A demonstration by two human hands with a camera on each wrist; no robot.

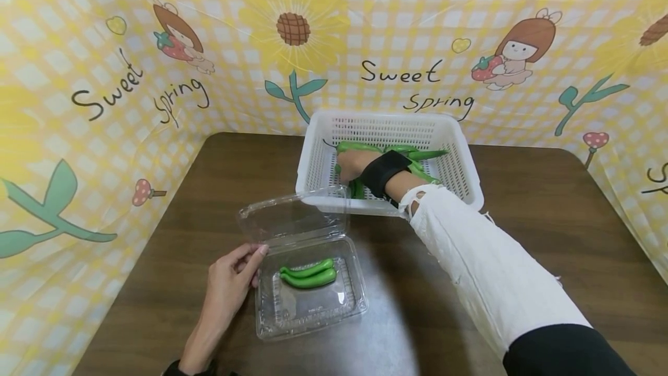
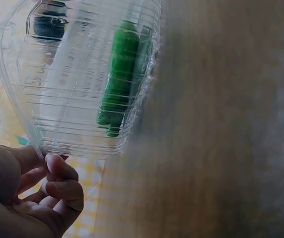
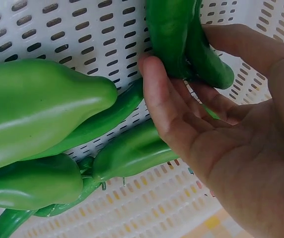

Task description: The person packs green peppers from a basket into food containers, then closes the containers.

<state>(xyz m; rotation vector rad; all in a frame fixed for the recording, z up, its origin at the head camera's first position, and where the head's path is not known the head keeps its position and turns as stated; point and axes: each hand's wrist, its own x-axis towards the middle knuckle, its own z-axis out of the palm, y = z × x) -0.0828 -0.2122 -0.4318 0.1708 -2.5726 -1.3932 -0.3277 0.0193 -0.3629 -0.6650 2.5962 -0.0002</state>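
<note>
My left hand (image 1: 229,280) pinches the left edge of a clear plastic clamshell box (image 1: 305,324) near its hinge. Its lid (image 1: 292,216) stands raised, leaning back toward the basket. Two green peppers (image 1: 311,278) lie side by side inside; in the left wrist view they show through the ribbed wall. Inside the white perforated basket (image 1: 472,181), my right hand (image 1: 355,164) is down among more green peppers. The right wrist view shows its thumb and fingers around a dark green pepper (image 3: 169,34), with another pepper (image 3: 209,59) close against it under the thumb.
Several other green peppers (image 3: 37,109) lie in the basket, left of the right hand in the right wrist view. The brown wooden table (image 1: 172,266) carries both containers. A yellow checked cloth (image 1: 339,28) hangs behind and along the sides.
</note>
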